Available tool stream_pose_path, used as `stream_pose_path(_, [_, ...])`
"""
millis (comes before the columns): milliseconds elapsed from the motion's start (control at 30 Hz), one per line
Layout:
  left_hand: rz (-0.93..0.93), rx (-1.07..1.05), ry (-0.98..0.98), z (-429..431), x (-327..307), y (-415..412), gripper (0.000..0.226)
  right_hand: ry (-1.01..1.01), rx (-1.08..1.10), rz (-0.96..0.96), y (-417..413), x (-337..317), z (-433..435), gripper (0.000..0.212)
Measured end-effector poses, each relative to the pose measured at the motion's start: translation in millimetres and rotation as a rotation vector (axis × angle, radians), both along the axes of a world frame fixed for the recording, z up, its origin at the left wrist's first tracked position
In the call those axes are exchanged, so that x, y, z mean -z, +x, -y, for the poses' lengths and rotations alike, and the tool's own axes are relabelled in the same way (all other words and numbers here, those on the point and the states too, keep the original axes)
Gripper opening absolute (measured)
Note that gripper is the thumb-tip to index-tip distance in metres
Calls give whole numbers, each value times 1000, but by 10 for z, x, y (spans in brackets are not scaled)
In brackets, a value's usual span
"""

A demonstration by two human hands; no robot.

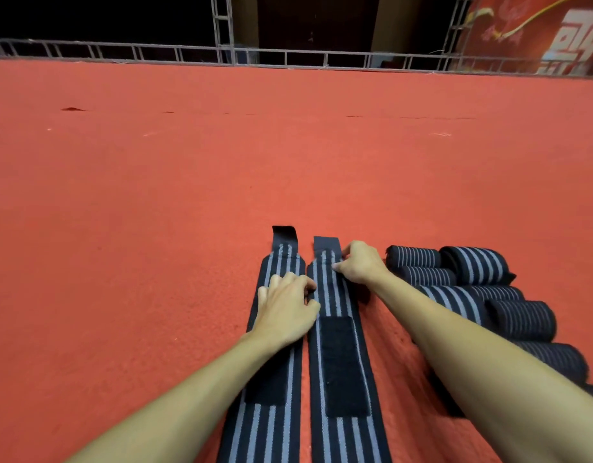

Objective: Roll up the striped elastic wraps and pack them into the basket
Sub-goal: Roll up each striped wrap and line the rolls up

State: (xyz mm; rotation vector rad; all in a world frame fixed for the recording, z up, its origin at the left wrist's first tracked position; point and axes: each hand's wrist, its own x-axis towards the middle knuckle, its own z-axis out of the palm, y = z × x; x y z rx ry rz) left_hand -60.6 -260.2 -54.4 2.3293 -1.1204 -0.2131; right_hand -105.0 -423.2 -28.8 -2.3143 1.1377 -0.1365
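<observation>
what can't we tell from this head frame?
- Basket: nowhere in the head view.
- Near ends of the two flat wraps: cut off by the bottom edge.
- Rolled wraps: count unclear; right forearm and frame edge cover some.
- Left hand: fingertip grip hidden by its own back.

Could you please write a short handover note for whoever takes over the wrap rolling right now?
Left hand: resting flat on the left wrap, holding nothing.
Right hand: fingers pinching the far end of the right wrap.
Both wraps lie flat, side by side, on the red carpet.
Done: several rolled wraps sit to the right.
Left: roll these two, pack everything; no basket in view.
</observation>
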Motion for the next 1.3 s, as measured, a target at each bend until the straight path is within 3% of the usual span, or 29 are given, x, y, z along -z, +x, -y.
stream_pose_path(33, [6,1,22,7,-30,-14,32,10,11,21,-2,8,5,16])
stream_pose_path(133, [-11,6,63,5,-101,-6,38,25,24,133,-41,-45,2,28])
stream_pose_path(200, [-129,6,42,-26,-179,-31,51,16,-2,262,-113,-178,-33,8])
stream_pose_path(267, [-322,0,-18,-75,-300,-103,62,40,-17,424,-196,-340,-73,6])
stream_pose_path(400, [-713,66,-127,-220,-604,-334,28,319,-1,744,-415,-705,-221,10])
stream_pose_path(467, [-821,148,-148,-312,-702,-409,23,381,11,844,-535,-919,-324,4])
stream_pose_path(733, [-1247,417,-401,-907,-1378,-596,26,550,80,1015,-779,-1413,-766,14])
stream_pose_path(833, [-1358,413,-488,-1071,-1448,-471,27,532,76,952,-710,-1419,-871,16])
stream_pose_path(967, [-1282,258,-409,-1122,-1214,-296,22,412,63,744,-570,-1214,-889,9])
stream_pose_path(1133, [-991,172,-58,-1057,-702,-27,27,472,45,559,-367,-778,-812,11])
stream_pose_path(1300, [-809,-123,-283,-775,-412,378,21,556,91,581,-112,-374,-701,6])
